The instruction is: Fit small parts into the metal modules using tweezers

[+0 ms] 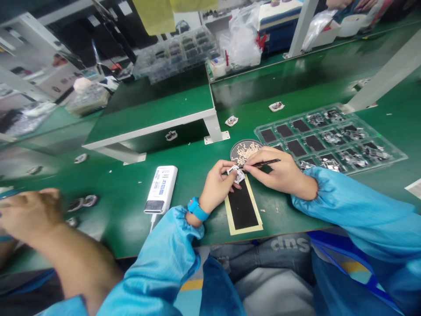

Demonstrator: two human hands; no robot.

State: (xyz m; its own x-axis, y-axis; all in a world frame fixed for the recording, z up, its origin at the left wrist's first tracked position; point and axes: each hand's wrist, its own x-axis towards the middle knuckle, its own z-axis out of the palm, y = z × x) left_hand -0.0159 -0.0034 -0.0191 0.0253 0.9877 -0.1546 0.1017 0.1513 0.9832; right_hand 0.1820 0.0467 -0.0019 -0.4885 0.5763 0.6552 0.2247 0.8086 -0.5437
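Pinched in my left hand is a small white part with dark pieces inside it. My right hand grips dark tweezers, whose tips reach the upper edge of that part. Just behind my hands lies a round grey dish full of tiny beige pieces. Below the white part, a black pad with a yellow border rests on the green table. My fingers partly hide the white part, and the tweezer tips are too small to make out clearly.
A clear compartment tray with black pads and metallic parts stands at the right. Left of my hands lies a white power bank with a cable. A raised green shelf stands behind. At far left is a co-worker's hand.
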